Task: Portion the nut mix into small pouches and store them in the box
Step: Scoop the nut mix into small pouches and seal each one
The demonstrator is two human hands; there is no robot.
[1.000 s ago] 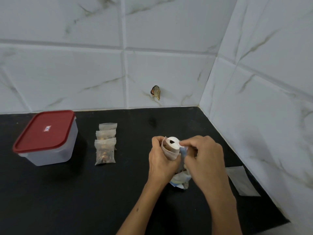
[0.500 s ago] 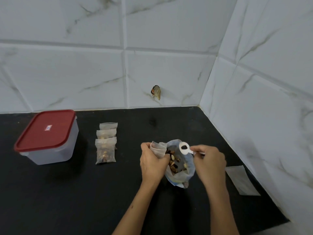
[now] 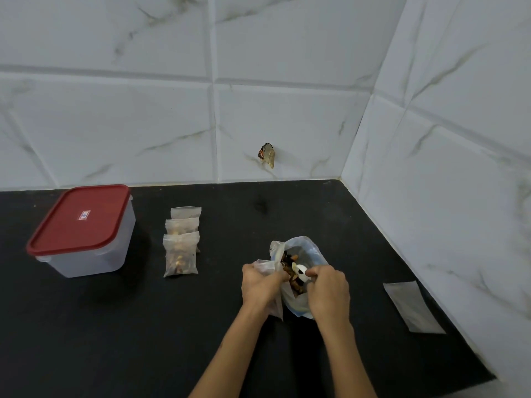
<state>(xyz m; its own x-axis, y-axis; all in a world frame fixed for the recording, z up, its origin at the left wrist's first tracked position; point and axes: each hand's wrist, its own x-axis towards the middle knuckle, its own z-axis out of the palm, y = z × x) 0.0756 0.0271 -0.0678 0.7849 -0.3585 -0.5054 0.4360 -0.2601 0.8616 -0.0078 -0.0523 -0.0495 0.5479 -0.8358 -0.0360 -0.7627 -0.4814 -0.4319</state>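
Observation:
The open bag of nut mix [image 3: 305,248] stands on the black counter [image 3: 230,340], its mouth wide and nuts showing inside. My left hand [image 3: 260,284] grips a small clear pouch [image 3: 265,265] beside the bag's left rim. My right hand [image 3: 327,291] pinches the handle of a white spoon [image 3: 301,272], whose bowl dips into the nuts. Three filled pouches [image 3: 181,242] lie overlapping in a column to the left. The plastic box with a red lid [image 3: 82,228], closed, sits at the far left.
An empty flat pouch [image 3: 412,307] lies on the counter near the right wall. White marble-look tiles close off the back and right sides. A small brownish scrap [image 3: 267,155] sticks to the back wall.
The spoon has gone from over the small pouch down into the nut bag. Both hands have dropped lower, and my left hand has moved the pouch to the left of the bag.

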